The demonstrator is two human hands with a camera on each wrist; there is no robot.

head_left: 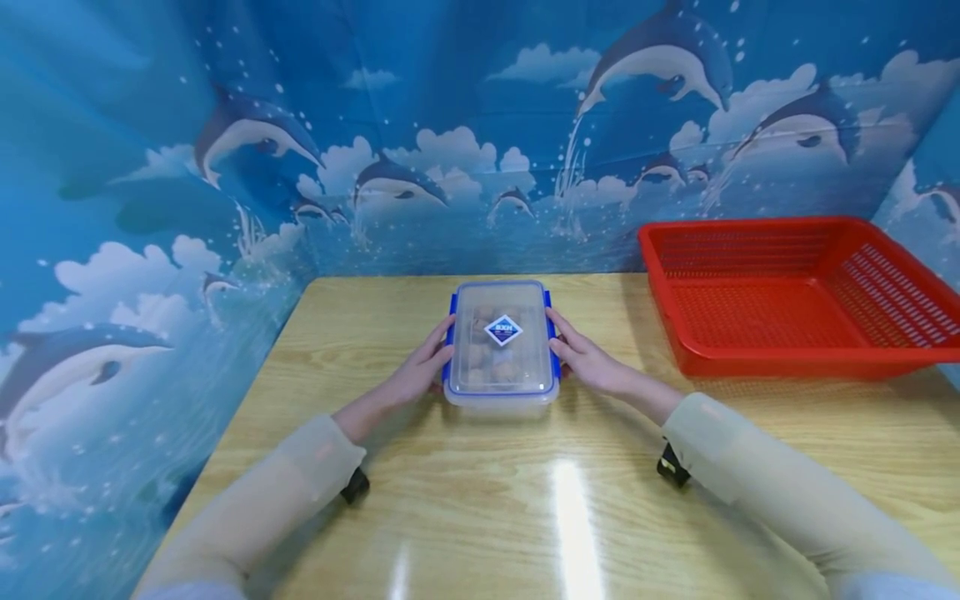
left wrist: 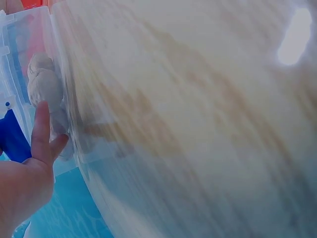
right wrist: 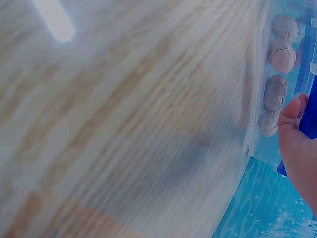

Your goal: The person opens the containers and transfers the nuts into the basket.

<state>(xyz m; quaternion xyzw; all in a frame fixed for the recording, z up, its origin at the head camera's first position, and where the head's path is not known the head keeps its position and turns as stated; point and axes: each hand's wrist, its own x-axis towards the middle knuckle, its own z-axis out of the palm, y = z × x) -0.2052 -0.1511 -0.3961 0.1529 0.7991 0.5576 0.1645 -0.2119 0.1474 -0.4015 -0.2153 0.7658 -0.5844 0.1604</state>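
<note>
A clear plastic box [head_left: 501, 350] with a blue-rimmed lid and blue side clips stands on the wooden table [head_left: 465, 500], with brown walnuts inside. My left hand [head_left: 420, 371] touches its left side, fingers against the blue clip. My right hand [head_left: 585, 358] touches its right side the same way. In the left wrist view my left hand [left wrist: 34, 163] lies against the box wall [left wrist: 29, 59], a walnut [left wrist: 45, 87] showing through. In the right wrist view my thumb [right wrist: 292, 119] rests on the blue clip [right wrist: 309, 114] beside several walnuts [right wrist: 282, 54].
A red plastic basket [head_left: 795, 292] with nothing in it stands at the back right of the table. Blue dolphin-print cloth walls close off the back and left. Bare tabletop lies in front of the box.
</note>
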